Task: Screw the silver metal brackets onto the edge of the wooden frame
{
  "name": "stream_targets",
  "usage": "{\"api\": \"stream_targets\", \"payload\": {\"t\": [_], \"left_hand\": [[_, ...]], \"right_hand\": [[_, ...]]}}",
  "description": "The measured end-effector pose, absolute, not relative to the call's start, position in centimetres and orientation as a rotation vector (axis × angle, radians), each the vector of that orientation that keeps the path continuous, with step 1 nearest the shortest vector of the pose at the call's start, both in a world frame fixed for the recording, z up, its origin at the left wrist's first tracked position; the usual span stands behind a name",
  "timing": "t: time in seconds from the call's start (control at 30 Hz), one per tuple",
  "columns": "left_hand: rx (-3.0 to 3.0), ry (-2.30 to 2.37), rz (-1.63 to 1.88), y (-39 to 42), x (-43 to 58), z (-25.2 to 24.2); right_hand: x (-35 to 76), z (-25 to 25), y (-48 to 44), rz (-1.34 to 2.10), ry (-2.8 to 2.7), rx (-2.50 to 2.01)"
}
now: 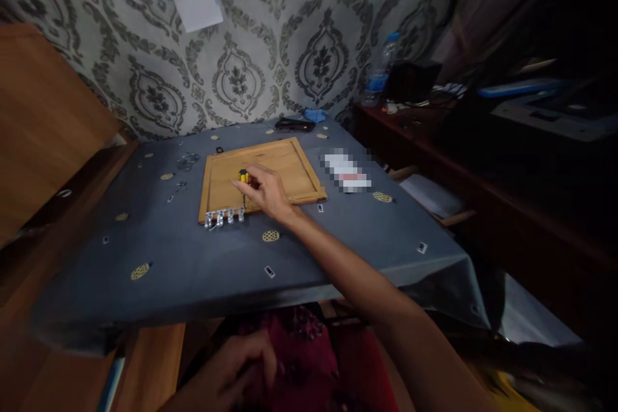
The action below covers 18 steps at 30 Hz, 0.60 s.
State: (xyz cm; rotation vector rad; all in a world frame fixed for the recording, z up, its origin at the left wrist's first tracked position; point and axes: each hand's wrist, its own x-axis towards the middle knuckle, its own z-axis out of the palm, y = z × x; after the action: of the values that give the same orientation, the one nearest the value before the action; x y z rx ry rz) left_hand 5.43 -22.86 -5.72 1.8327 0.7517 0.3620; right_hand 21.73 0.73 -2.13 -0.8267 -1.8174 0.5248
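My right hand (268, 192) is closed round the yellow-and-black handle of a screwdriver (244, 177), which stands upright with its shaft pointing down. The tip is by the front edge of a framed wooden panel (284, 170) lying flat on the table. Several shiny metal hooks (221, 217) are lined up along the panel's front left edge, just left of the shaft. Low in the view, my left hand (241, 360) rests over my lap, dim and slightly blurred. Its fingers are loosely bent and apart, with nothing visible in them.
A dark blue patterned cloth covers the table (193, 277). Small metal pieces (187, 161) lie left of the panel. Behind it are a dark case (294, 125) and a blue cloth (315, 115). A blurred-out pale item (346, 170) is on the right. A water bottle (379, 74) stands on the side desk.
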Motion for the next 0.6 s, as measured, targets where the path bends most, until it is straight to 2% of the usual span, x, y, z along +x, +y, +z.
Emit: {"api": "stream_targets", "payload": {"t": [0.07, 0.13, 0.27, 0.4, 0.6], "left_hand": [[1.87, 0.721, 0.348, -23.8, 4.9, -3.5], [1.943, 0.951, 0.213, -23.8, 4.5, -1.4], [1.991, 1.0, 0.188, -21.6, 3.7, 0.5], [1.966, 1.039, 0.349, -19.1, 1.8, 1.4], [1.898, 1.474, 0.691, -13.2, -4.3, 0.8]], "right_hand": [[21.7, -2.2, 0.7, 0.544, -1.798, -0.811], [21.7, -2.3, 0.8, 0.562, -1.776, -0.796], [21.8, -2.7, 1.1, 0.594, -1.74, -0.791], [22.0, -2.9, 1.2, 0.588, -1.724, -0.833], [22.2, -2.4, 0.6, 0.509, -1.774, -0.815]]}}
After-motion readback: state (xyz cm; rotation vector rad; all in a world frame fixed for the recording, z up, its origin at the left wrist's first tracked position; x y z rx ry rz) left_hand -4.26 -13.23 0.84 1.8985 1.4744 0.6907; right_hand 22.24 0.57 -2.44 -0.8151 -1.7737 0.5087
